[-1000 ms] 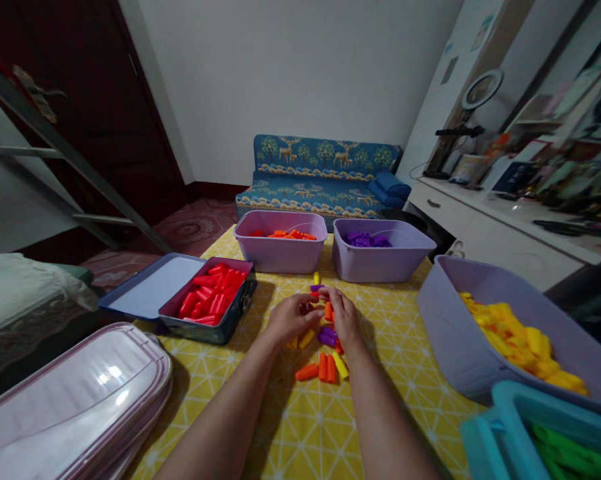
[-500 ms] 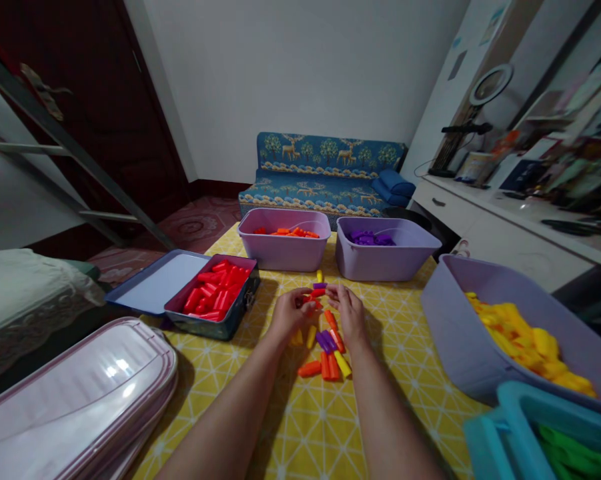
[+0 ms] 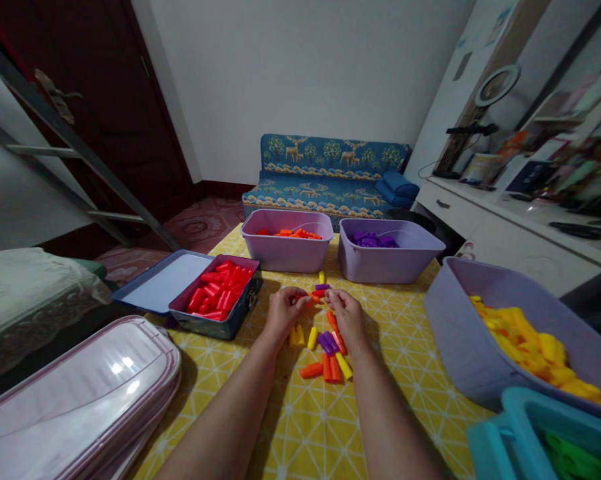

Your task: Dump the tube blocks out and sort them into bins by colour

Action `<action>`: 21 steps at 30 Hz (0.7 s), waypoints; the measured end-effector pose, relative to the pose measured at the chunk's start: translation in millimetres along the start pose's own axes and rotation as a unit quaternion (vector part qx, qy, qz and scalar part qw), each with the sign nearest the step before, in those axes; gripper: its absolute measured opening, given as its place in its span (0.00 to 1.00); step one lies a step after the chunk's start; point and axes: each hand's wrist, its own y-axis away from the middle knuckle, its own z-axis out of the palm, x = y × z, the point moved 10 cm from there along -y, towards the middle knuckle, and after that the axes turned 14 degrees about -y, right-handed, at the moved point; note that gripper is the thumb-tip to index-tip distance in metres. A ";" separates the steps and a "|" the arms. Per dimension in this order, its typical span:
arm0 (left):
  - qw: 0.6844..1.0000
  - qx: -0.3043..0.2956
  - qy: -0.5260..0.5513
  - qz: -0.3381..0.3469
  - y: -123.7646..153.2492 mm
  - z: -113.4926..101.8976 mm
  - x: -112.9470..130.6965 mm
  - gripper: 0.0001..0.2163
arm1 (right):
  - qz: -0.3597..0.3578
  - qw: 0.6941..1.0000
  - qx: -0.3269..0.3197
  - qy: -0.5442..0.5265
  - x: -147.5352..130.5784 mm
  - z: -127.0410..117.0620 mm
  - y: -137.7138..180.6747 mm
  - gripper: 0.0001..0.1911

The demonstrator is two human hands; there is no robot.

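Stubby, bright, smooth plastic: two purple pieces [image 3: 324, 343] lie side by side on the yellow cloth [image 3: 320, 417]! On the pair's near side, three orange pieces [image 3: 327, 367] and one yellow piece [image 3: 344, 366]. Beyond the pair, left hand [image 3: 283, 312] and right hand [image 3: 347, 313] curl inward; whether either grips anything, there's no telling. Well beyond it, two tubs [image 3: 286, 257].

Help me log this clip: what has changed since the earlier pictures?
The left hand and right hand have drawn apart, widening the gap where an orange piece shows; whether either grips anything is unclear. The open case of red pieces and the lilac bin of purple pieces stayed put.
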 end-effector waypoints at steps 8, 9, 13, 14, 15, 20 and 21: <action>0.973 -0.032 0.223 -0.057 0.7 21.4 -4.1 0.14 | -0.020 0.999 -0.042 -0.017 -4.3 12.4 0.1 0.15; 0.975 -0.014 0.214 -0.056 0.8 17.7 -3.6 0.13 | -0.027 0.998 -0.046 -0.010 -5.3 13.6 0.3 0.16; 0.989 0.092 0.118 0.020 2.0 -14.0 18.7 0.08 | -0.100 0.991 -0.057 0.064 -24.8 21.3 2.0 0.26; 0.987 0.119 0.093 0.047 2.1 -23.5 29.0 0.07 | -0.125 0.987 -0.057 0.086 -33.6 24.4 2.4 0.28; 0.984 0.143 0.074 0.073 1.5 -32.9 40.0 0.06 | -0.150 0.982 -0.056 0.105 -43.6 27.8 2.2 0.30; 0.964 0.213 0.036 0.157 -24.5 -72.1 91.7 0.05 | -0.202 0.968 -0.054 0.138 -86.9 50.1 -18.1 0.34; 0.963 0.217 -0.003 0.162 -34.4 -75.9 100.0 0.06 | -0.205 0.967 -0.058 0.138 -93.1 55.6 -25.7 0.35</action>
